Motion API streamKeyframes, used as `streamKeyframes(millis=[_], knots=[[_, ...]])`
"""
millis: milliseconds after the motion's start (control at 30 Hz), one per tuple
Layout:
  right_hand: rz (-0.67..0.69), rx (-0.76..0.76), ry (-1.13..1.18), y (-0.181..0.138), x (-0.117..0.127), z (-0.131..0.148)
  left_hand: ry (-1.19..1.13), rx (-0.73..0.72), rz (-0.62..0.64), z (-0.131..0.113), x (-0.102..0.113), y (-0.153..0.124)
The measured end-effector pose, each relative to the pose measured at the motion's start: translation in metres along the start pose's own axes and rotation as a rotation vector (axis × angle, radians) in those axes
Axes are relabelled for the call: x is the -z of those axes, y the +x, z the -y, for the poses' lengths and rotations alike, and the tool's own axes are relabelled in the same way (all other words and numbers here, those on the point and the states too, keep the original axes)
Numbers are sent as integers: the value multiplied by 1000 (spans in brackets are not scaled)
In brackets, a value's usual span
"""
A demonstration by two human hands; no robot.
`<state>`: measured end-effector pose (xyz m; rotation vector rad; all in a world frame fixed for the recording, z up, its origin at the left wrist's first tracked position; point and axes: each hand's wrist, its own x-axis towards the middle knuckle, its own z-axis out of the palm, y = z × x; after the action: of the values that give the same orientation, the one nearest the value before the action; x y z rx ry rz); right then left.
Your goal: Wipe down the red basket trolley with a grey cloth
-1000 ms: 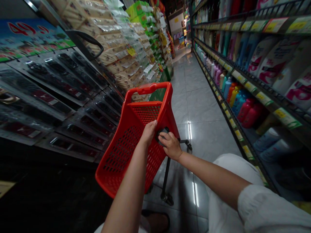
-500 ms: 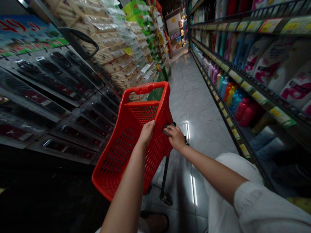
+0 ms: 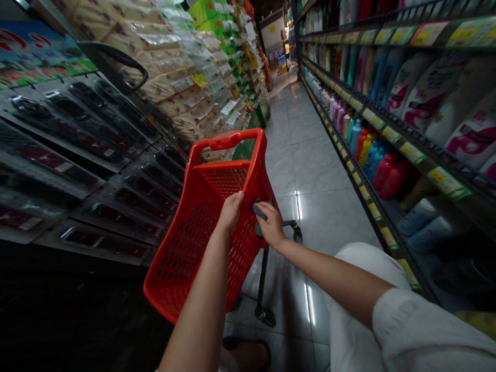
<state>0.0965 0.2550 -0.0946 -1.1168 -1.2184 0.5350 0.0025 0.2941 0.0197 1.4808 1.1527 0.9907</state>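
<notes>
Head view: I see my left grip (image 3: 231,212) clasping the slotted, red plastic cart (image 3: 248,219) at the left edge of the glossy floor (image 3: 315,170); my right grip (image 3: 273,226) grasps its rounded grey fitting (image 3: 259,211).

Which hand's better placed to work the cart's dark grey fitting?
Probably the right hand: it holds the dark grey fitting, while the left hand holds the red cart.

Person: left hand (image 3: 230,211) and right hand (image 3: 272,225) bare, forearms (image 3: 211,289) likewise. Right sleeve (image 3: 416,325) pale white, loose, cuff gathered, well up the arm from the right hand. Matching pale legwear (image 3: 370,266) right of that hand, lower down. Dark footwear (image 3: 232,342) below both hands, detail lost in shadow.
</notes>
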Motion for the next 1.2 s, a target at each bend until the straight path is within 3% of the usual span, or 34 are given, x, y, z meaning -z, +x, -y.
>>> streamKeyframes(millis=[167,233,300,400,533,633,733,833,900,1067,1200], knots=[[304,326,-173,-18,15,20,32,-46,-37,1,0,1],[388,384,-238,-18,22,18,23,-43,-57,1,0,0],[380,374,-244,-12,26,11,15,-32,-57,1,0,-1],[206,203,-138,0,20,-4,-15,4,-8,0,0,-3],[-146,-231,123,18,0,-16,-50,53,40,-3,-1,-6],[-205,-381,368,35,-6,-8,-53,41,21,-4,-1,-5],[-233,-207,442,56,8,15,-69,40,3,-3,-1,-4],[-255,125,210,76,30,39,-96,54,35,-2,-1,-6],[-159,273,7,83,39,47,-98,46,40,-2,-1,-8],[114,343,-373,56,35,44,-124,20,1,-1,-1,-11],[210,370,-525,42,36,45,-148,14,-36,-2,-2,-12]])
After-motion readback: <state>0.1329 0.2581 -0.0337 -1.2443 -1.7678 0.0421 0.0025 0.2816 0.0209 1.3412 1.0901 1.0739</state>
